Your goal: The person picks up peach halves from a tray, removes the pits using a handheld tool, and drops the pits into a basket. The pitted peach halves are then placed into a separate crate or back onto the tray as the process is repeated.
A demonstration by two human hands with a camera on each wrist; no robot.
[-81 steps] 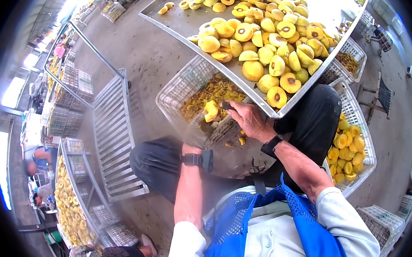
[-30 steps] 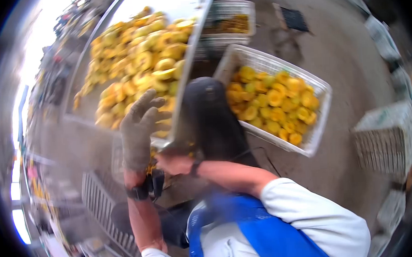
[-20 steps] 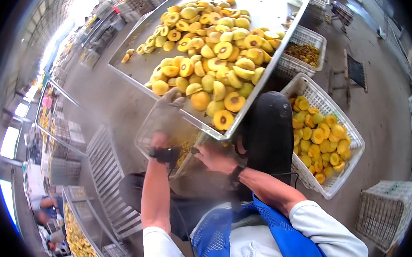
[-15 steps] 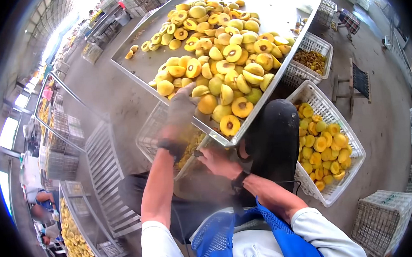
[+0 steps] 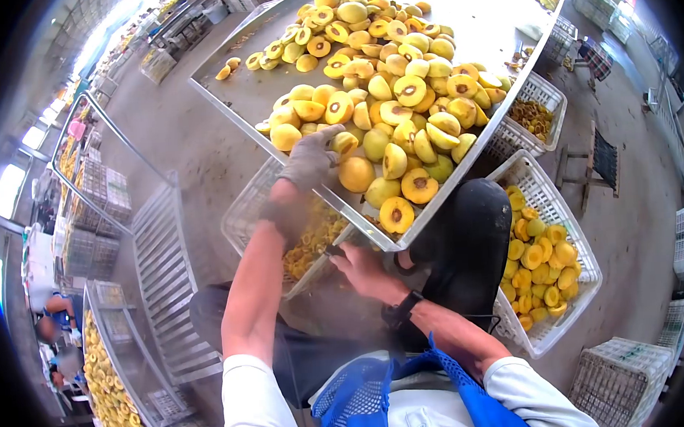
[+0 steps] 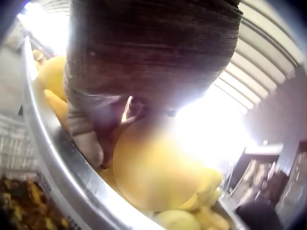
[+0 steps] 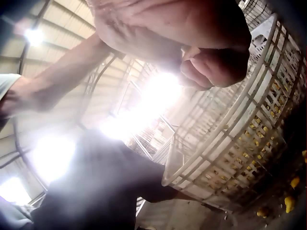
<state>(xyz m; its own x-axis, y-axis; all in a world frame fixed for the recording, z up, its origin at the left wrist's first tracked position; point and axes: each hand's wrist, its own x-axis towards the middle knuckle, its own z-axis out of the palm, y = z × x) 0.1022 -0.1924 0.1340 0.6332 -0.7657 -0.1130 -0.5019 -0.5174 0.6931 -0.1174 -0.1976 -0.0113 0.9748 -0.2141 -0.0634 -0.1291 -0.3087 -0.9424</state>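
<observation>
My left hand (image 5: pixel 308 159), in a grey knit glove, reaches over the near edge of the metal tray (image 5: pixel 243 95). Its fingers and thumb grip a yellow peach half (image 5: pixel 344 142) at the front of a heap of cut peaches (image 5: pixel 411 91). The left wrist view shows a rounded yellow peach (image 6: pixel 153 165) right under the gloved fingers. Below the tray corner, my bare right hand (image 5: pixel 367 272) holds a small dark tool (image 5: pixel 333 251), mostly hidden by the fingers. That hand is beside the rim of a scrap crate (image 7: pixel 225 129); its fingers are curled in the right wrist view.
A white crate (image 5: pixel 527 174) of pitted peach halves stands right of my knee. Orange scraps (image 5: pixel 312 238) lie in the crate under the tray. A slatted metal cart (image 5: pixel 172 284) stands at left, a low stool (image 5: pixel 603 153) at right. Stacked crates (image 5: pixel 617 377) are at lower right.
My left hand has risen from the scrap crate, where it held a peach by the tool, to the tray's front peaches. The view swung toward the right crate and back. My right hand stays low.
</observation>
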